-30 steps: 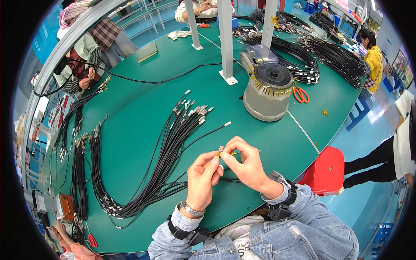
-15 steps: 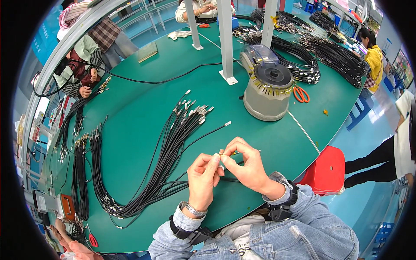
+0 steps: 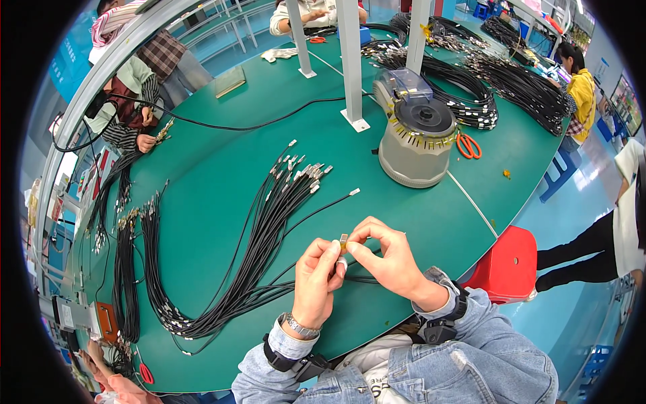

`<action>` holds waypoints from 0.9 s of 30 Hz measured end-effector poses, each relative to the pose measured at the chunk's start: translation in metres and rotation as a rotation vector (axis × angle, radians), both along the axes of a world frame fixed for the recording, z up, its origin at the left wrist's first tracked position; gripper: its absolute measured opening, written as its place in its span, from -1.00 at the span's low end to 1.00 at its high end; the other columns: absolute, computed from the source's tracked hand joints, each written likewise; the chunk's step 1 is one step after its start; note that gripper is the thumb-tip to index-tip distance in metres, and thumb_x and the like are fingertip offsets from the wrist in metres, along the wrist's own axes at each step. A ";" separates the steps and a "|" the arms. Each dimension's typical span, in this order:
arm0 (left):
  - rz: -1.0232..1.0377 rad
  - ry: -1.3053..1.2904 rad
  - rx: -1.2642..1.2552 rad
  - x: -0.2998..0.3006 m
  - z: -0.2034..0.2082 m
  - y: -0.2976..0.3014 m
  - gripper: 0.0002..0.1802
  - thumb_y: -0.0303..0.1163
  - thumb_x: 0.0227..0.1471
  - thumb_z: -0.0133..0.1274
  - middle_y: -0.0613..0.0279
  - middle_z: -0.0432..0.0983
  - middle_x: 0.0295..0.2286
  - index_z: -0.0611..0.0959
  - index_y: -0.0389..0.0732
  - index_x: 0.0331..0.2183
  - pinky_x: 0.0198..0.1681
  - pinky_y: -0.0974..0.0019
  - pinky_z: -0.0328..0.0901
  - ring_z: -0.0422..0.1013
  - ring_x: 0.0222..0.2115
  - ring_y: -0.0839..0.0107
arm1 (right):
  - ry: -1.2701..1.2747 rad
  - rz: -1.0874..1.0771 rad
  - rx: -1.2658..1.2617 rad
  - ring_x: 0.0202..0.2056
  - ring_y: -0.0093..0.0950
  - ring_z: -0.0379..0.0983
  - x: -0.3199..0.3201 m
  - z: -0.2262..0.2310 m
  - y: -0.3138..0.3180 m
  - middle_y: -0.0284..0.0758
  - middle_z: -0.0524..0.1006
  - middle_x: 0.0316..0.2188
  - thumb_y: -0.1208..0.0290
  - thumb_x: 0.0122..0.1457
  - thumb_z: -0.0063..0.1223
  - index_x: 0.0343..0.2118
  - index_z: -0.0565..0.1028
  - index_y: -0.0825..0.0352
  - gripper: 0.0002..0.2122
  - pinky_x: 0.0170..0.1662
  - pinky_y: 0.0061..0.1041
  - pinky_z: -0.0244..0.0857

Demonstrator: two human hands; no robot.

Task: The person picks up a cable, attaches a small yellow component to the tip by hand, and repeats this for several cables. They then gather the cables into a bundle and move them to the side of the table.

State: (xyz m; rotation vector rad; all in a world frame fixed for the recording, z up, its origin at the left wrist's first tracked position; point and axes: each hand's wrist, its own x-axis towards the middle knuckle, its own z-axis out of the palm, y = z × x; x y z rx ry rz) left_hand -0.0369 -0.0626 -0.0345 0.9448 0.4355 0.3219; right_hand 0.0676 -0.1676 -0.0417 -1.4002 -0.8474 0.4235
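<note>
My left hand (image 3: pixel 315 277) pinches a cable end between thumb and index finger, its small metal connector (image 3: pixel 344 238) pointing up. A yellowish patch, apparently tape, shows just below the metal. From the other side, my right hand (image 3: pixel 387 259) has its thumb and forefinger closed at the same connector; the fingertips hide part of it. Left of my hands lies a curved bundle of black cables (image 3: pixel 243 259) with silver connectors at its far end. One loose cable end (image 3: pixel 354 192) sticks out apart from the bundle, beyond my hands.
A round grey tape dispenser (image 3: pixel 414 148) stands beyond my right hand, with orange-handled scissors (image 3: pixel 468 145) beside it. Metal posts (image 3: pixel 351 67) rise from the green table (image 3: pixel 202 155). More cable coils (image 3: pixel 518 94) lie far right. A red stool (image 3: pixel 508 266) stands at the right edge. Co-workers sit around.
The yellow strip that stuck out past my right fingers no longer shows there; yellow is now at the connector. More of the connector's metal is visible. My right hand has shifted slightly.
</note>
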 end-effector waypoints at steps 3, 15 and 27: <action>-0.042 -0.023 -0.038 -0.001 0.000 0.002 -0.82 -0.34 0.13 -0.12 0.40 0.30 -0.68 0.47 -0.21 -0.43 -0.73 0.62 -0.14 0.00 -0.76 0.74 | 0.089 0.058 0.010 -0.34 -0.58 0.32 0.001 0.002 0.000 -0.33 0.43 -0.43 0.54 0.04 0.02 -0.47 0.45 0.45 -0.92 -0.21 -0.58 0.19; 0.027 0.007 0.096 0.001 0.004 -0.004 -0.89 -0.41 0.07 -0.02 0.34 0.37 -0.61 0.46 -0.24 -0.43 -0.73 0.63 -0.08 0.07 -0.75 0.73 | 0.283 0.118 0.029 -0.27 -0.60 0.32 0.009 -0.005 0.000 -0.35 0.44 -0.35 0.48 0.09 0.01 -0.31 0.45 0.42 -0.85 -0.14 -0.57 0.20; 0.066 -0.001 0.133 0.000 -0.001 -0.004 -0.93 -0.45 0.05 -0.01 0.29 0.40 -0.58 0.44 -0.20 -0.44 -0.73 0.61 0.00 0.14 -0.76 0.69 | 0.344 0.171 0.034 -0.30 -0.62 0.32 0.008 -0.005 0.000 -0.39 0.42 -0.39 0.46 0.09 0.02 -0.34 0.42 0.41 -0.86 -0.17 -0.58 0.21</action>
